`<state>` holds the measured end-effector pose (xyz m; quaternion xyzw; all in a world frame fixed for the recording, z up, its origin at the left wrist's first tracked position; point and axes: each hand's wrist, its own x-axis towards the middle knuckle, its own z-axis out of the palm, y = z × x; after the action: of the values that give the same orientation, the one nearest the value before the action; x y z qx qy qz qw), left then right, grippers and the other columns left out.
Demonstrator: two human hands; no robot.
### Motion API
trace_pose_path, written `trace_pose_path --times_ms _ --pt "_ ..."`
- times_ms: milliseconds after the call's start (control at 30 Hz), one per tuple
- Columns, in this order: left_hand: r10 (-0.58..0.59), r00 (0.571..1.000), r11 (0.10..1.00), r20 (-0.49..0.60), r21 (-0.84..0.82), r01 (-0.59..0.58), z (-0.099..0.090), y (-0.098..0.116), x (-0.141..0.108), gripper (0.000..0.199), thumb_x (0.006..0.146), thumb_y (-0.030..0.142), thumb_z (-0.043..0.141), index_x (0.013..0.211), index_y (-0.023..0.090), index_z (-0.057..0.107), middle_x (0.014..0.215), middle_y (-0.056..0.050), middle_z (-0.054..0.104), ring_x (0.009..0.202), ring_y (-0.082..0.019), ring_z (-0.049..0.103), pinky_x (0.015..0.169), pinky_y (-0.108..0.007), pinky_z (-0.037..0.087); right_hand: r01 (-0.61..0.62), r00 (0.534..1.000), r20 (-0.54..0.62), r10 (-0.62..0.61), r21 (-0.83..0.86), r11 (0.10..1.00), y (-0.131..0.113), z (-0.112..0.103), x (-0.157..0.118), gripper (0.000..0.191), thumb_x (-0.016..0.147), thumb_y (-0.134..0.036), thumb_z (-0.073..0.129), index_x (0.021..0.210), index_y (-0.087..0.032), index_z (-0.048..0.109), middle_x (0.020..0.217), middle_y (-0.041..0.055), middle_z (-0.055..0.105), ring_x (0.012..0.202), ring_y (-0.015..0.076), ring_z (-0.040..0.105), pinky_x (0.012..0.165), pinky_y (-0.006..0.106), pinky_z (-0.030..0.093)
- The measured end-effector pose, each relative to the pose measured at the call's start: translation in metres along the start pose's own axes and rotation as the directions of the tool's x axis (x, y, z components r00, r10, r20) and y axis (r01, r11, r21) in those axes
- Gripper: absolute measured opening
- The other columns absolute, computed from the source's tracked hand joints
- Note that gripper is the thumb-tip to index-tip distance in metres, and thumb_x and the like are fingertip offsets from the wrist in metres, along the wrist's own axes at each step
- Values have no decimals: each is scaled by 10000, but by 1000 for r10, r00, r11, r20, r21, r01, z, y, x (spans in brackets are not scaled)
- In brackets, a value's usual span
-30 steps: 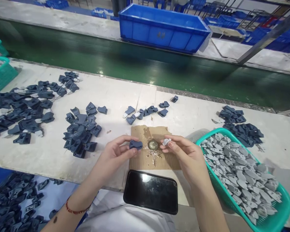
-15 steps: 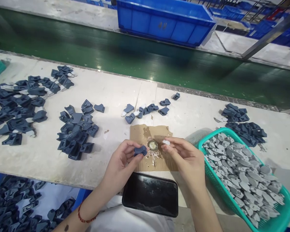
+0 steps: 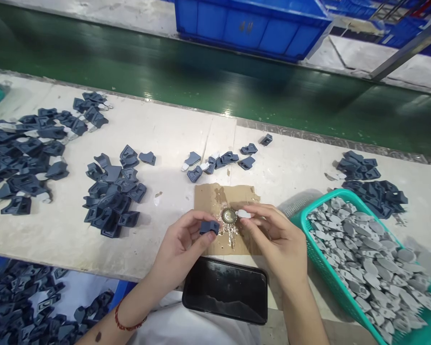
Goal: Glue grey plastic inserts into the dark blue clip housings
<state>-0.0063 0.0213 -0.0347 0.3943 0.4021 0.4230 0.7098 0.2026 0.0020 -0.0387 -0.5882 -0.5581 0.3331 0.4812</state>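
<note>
Between thumb and fingers, my left hand (image 3: 187, 242) grips a dark blue plastic part (image 3: 209, 227), just left of a small round cap (image 3: 229, 216) of clear liquid. My right hand (image 3: 278, 235) pinches a small white piece (image 3: 243, 213) at the cap's right edge; whether the piece touches the liquid I cannot tell. The cap stands on a brown cardboard piece (image 3: 208, 199) with shiny liquid spilled around it. A black phone (image 3: 224, 292) lies below the cardboard, between my forearms.
A green basket (image 3: 311, 239) of grey-white pieces stands at the right. Piles of blue parts (image 3: 111, 196) lie at left and far right (image 3: 377, 194), several more (image 3: 226, 159) behind the cardboard. A blue bin (image 3: 251, 28) stands beyond the green strip (image 3: 187, 86); blue parts (image 3: 17, 306) fill the lower left.
My right hand has brought the white piece slightly left, closer to the cap. The blue part in my left hand has turned. The view has shifted a little.
</note>
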Motion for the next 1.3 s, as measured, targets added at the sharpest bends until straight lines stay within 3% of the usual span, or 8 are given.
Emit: trace_pose_path --times_ms 100,267,467,700,833,967,1100,1300 --pt "-5 1000 1000 25 0 5 0 0 -1 164 951 365 784 1041 231 751 1019 -27 771 976 -138 719 858 -189 558 49 998 -24 -50 -56 997 -1 1 0 154 960 -185 736 1049 -291 802 1083 9 771 1015 141 743 849 222 635" --pt "-87 996 996 29 -19 87 -2 -1 -3 237 995 441 707 1110 233 713 873 -16 727 719 -116 643 619 -179 515 173 985 44 -167 -203 964 -6 0 2 186 984 -156 690 1089 -257 806 1076 22 786 991 147 753 900 244 625" --pt "-81 996 997 24 15 81 3 3 -2 274 931 420 778 1098 221 690 1048 -42 690 674 -99 607 571 -191 529 232 971 121 -208 -231 945 -9 3 3 173 994 -151 675 1093 -251 775 1100 32 805 1027 178 765 943 289 624" --pt "12 999 984 53 178 -21 4 2 -5 189 1029 369 632 1126 223 703 1125 -64 680 715 -120 616 630 -235 535 290 949 197 -246 -240 927 -7 7 5 235 1000 -115 627 1096 -258 786 1082 38 814 1031 208 773 966 361 633" --pt "37 995 943 97 327 -67 2 1 -8 195 1070 371 563 1121 232 689 1037 -43 662 890 -173 623 765 -264 507 144 986 103 -129 -159 977 -11 7 4 176 973 -161 695 1034 -272 816 1068 31 818 1001 199 780 912 327 652" --pt "38 990 888 136 450 -96 1 3 -8 208 1085 388 526 1067 224 653 1016 -34 624 951 -191 593 775 -271 456 -95 993 -61 104 126 987 -17 6 3 123 879 -193 808 933 -298 844 1027 11 828 860 169 797 748 240 670" --pt "23 983 858 183 502 -114 2 2 -6 198 1092 382 510 1069 228 632 985 -14 600 871 -168 562 724 -262 421 -147 986 -31 164 305 941 -17 6 3 152 826 -155 834 898 -286 856 972 17 835 800 153 801 722 197 659" --pt "28 977 838 212 527 -138 4 2 -5 183 1096 348 504 1071 227 639 956 -3 591 823 -153 542 720 -250 414 -147 989 37 143 346 927 -17 6 0 108 821 -179 850 895 -258 856 939 53 829 848 189 799 711 230 661"
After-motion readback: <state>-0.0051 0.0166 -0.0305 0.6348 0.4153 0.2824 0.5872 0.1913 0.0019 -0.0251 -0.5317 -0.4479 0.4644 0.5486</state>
